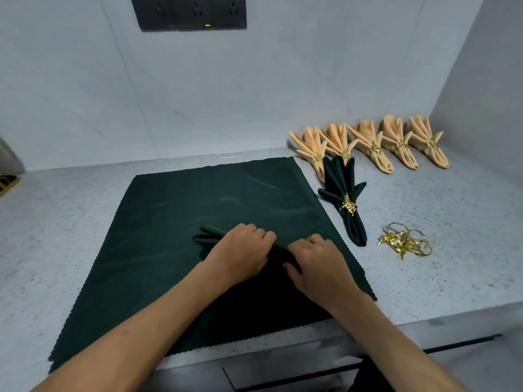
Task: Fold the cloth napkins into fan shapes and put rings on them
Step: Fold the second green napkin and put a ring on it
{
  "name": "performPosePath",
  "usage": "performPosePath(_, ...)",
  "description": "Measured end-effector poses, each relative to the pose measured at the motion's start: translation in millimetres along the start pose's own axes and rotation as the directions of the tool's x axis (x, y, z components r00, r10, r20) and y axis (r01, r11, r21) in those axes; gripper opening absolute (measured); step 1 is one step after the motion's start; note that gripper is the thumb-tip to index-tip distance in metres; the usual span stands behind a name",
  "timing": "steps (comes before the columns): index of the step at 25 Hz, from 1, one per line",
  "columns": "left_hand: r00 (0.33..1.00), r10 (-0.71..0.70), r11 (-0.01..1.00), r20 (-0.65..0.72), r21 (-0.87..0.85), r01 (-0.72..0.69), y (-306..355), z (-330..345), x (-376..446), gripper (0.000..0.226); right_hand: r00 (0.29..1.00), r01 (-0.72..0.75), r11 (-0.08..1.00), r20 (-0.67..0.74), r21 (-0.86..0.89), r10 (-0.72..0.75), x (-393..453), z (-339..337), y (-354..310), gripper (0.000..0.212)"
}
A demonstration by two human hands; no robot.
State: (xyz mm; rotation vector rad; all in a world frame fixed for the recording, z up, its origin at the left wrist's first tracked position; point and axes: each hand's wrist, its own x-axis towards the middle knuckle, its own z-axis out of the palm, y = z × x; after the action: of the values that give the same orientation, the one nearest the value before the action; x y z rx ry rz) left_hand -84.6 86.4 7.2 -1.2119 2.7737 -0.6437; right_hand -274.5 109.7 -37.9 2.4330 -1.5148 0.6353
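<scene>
A folded dark green napkin (pixel 206 236) lies on top of flat, spread dark green napkins (pixel 198 199) in the middle of the counter. My left hand (pixel 240 256) grips the folded napkin's middle, with its pleated ends sticking out to the left. My right hand (pixel 319 264) pinches the same napkin just to the right. A finished green fan napkin (pixel 339 182) with a gold leaf ring (pixel 348 205) lies to the right. A pile of loose gold rings (pixel 407 241) sits further right.
Several peach fan napkins (pixel 370 140) with gold rings stand in a row along the back right, by the wall. The speckled grey counter (pixel 56 222) has its front edge close to me. A dark socket panel (pixel 189 12) is on the wall.
</scene>
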Motion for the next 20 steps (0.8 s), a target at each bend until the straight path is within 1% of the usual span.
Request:
performPosePath(1,1.0,0.0,1.0,0.003,0.027,0.0,-1.5,-1.3,3.0,0.018,1.0,-0.002,1.0,-0.01,-0.016,0.001,2.0,1.9,1.6,0.016)
performPosePath(3,0.996,0.003,0.995,0.094,0.097,-0.012,-1.9,-7.1,3.5,0.032,1.0,-0.017,1.0,-0.02,-0.006,0.017,4.5,6.0,10.2,0.013)
performPosePath(4,0.989,0.006,0.993,0.148,0.116,-0.023,-0.8,-11.1,2.6,0.037,1.0,-0.024,1.0,-0.017,0.007,0.024,4.2,6.6,15.3,0.011)
performPosePath(5,0.987,0.013,0.994,0.161,0.106,-0.03,0.3,-15.0,0.7,0.036,1.0,-0.016,1.0,0.007,0.021,0.015,3.2,5.7,19.5,0.009)
performPosePath(6,0.988,0.012,0.997,0.153,0.067,-0.022,1.5,-18.7,-0.1,0.032,0.999,0.012,0.999,0.041,0.043,-0.014,1.0,1.9,23.6,0.007)
performPosePath(7,0.989,-0.002,1.0,0.15,-0.008,0.004,2.3,-21.5,0.7,0.027,0.995,0.039,0.996,0.086,0.083,-0.046,-2.0,-5.9,29.8,0.012)
performPosePath(8,0.985,-0.034,0.992,0.17,-0.114,0.053,2.4,-24.8,1.0,0.025,0.992,0.042,0.988,0.114,0.145,-0.059,-5.7,-16.9,38.9,0.021)
performPosePath(9,0.976,-0.063,0.969,0.207,-0.221,0.11,1.1,-27.9,1.4,0.024,0.993,-0.009,0.978,0.113,0.21,-0.015,-10.9,-30.7,50.9,0.031)
performPosePath(10,0.968,-0.084,0.939,0.237,-0.305,0.156,-0.5,-30.5,1.4,0.025,0.992,-0.11,0.962,0.08,0.25,0.093,-17.8,-42.0,68.1,0.038)
performPosePath(11,0.964,-0.091,0.917,0.249,-0.358,0.178,-2.8,-32.5,1.1,0.025,0.972,-0.234,0.945,0.029,0.228,0.234,-24.8,-52.7,88.5,0.041)
performPosePath(12,0.962,-0.094,0.905,0.255,-0.38,0.189,-4.7,-33.5,0.7,0.025,0.929,-0.365,0.92,-0.005,0.147,0.369,-32.7,-61.9,112.8,0.042)
performPosePath(13,0.96,-0.099,0.901,0.264,-0.385,0.199,-6.1,-32.7,0.4,0.024,0.875,-0.483,0.874,0.008,0.045,0.483,-39.9,-70.4,133.2,0.043)
performPosePath(14,0.957,-0.103,0.901,0.272,-0.383,0.206,-6.3,-32.5,-0.1,0.024,0.826,-0.561,0.828,0.065,-0.014,0.561,-46.4,-75.6,148.0,0.045)
performPosePath(15,0.954,-0.103,0.899,0.283,-0.384,0.211,-5.5,-31.7,-0.3,0.025,0.791,-0.601,0.799,0.125,-0.015,0.598,-51.4,-78.1,155.7,0.045)
performPosePath(16,0.952,-0.105,0.896,0.289,-0.388,0.216,-4.5,-31.8,-0.5,0.027,0.784,-0.613,0.789,0.151,0.033,0.602,-54.7,-77.6,159.1,0.044)
performPosePath(18,0.949,-0.104,0.888,0.298,-0.402,0.224,-3.4,-33.1,-1.9,0.03,0.793,-0.608,0.783,0.133,0.132,0.594,-58.5,-78.6,155.2,0.032)
performPosePath(20,0.944,-0.098,0.884,0.316,-0.408,0.228,-4.2,-35.0,-5.4,0.031,0.798,-0.602,0.767,0.145,0.223,0.584,-61.4,-80.7,147.2,0.024)
